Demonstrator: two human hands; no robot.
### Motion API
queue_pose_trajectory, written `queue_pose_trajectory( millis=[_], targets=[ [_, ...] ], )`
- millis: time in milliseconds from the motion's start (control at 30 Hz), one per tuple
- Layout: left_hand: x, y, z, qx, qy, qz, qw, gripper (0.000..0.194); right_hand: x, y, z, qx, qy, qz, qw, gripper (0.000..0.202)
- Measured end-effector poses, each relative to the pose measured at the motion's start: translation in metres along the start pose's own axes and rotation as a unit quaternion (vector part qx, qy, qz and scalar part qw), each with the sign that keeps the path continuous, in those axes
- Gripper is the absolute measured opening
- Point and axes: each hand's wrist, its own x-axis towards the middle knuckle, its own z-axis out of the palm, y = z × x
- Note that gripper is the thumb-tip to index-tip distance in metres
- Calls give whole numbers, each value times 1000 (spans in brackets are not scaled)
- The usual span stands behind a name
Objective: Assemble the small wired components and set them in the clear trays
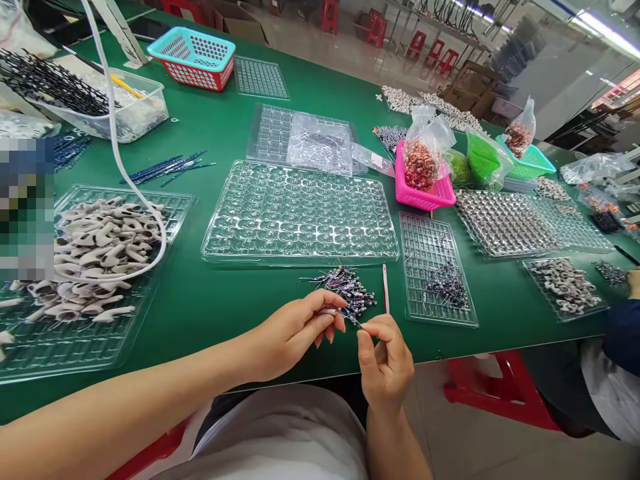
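Note:
My left hand (309, 321) is closed, with a small pale earbud shell (327, 311) pinched between thumb and fingers. Opposite it, my right hand (385, 357) pinches the end of a small wired component (354, 321), whose thin wires reach toward the shell. Just beyond both hands lies a pile of small wired components (345, 287) on the green table. A slim white and dark red stick, perhaps tweezers (385, 288), lies beyond my right hand.
A clear tray (300, 210) with many hollows lies ahead. More pale earbud shells (100, 243) are heaped at left, under a white cable (120, 157). At right are a tray (437, 267) with wired parts and a pink basket (425, 193). Another person's sleeve (623, 340) shows far right.

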Motion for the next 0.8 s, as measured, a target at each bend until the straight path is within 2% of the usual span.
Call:
queue_pose_trajectory(
  millis=[600,800],
  targets=[
    [2,-2,-1,4,14,0,1000,24,1,0,-1,-22,-31,-51,998,25],
    [2,-2,-1,-4,10,2,1000,16,3,-2,-2,-17,-40,-38,998,21]
  ],
)
